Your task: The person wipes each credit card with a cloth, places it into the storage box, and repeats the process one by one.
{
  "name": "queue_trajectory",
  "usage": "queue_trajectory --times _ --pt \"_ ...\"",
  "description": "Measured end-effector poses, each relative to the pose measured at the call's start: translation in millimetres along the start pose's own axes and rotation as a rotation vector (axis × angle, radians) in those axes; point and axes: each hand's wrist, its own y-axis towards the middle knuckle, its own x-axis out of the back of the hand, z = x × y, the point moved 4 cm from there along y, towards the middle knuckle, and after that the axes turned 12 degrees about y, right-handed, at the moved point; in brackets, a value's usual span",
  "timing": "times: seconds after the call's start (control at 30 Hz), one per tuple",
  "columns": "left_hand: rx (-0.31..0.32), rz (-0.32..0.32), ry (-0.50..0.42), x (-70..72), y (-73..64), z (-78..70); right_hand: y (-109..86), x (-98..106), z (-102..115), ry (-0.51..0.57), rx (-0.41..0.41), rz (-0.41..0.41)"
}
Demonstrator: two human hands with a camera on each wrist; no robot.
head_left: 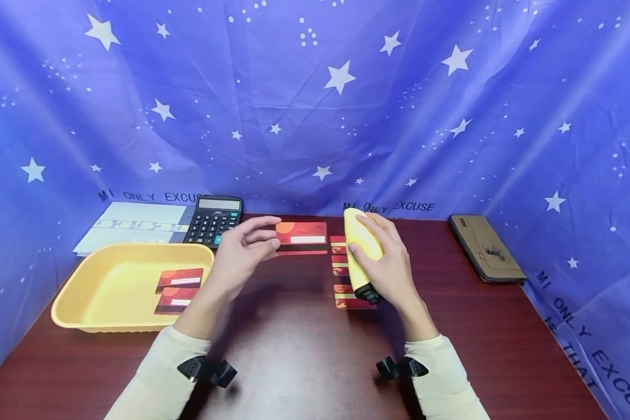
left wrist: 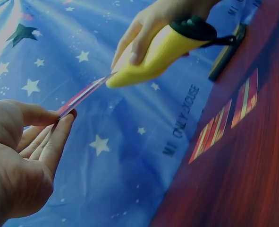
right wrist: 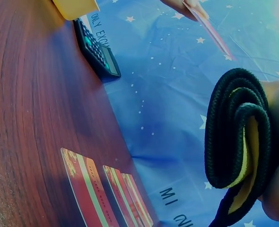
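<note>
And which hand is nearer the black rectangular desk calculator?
The left hand: pinching a red rectangular card, it's just right of the calculator in the head view. The right hand, gripping a folded yellow cloth, is farther right.

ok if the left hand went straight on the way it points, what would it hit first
Probably the yellow cloth in the right hand: the red card pinched by the left hand would lead into it. The depth gap is hard to judge.
</note>
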Motion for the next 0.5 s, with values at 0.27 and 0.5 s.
queue_trajectory --times 0.27,0.5 --pt "0.001 -0.070 0.204 61.5 -16.7 -8.5 0.6 -0.2 -0.8 -0.004 -0.012 0.001" --pt "0.017 -0.097 0.231 115.2 -36.3 -5.2 0.5 -0.4 -2.9 -0.008 -0.014 0.003"
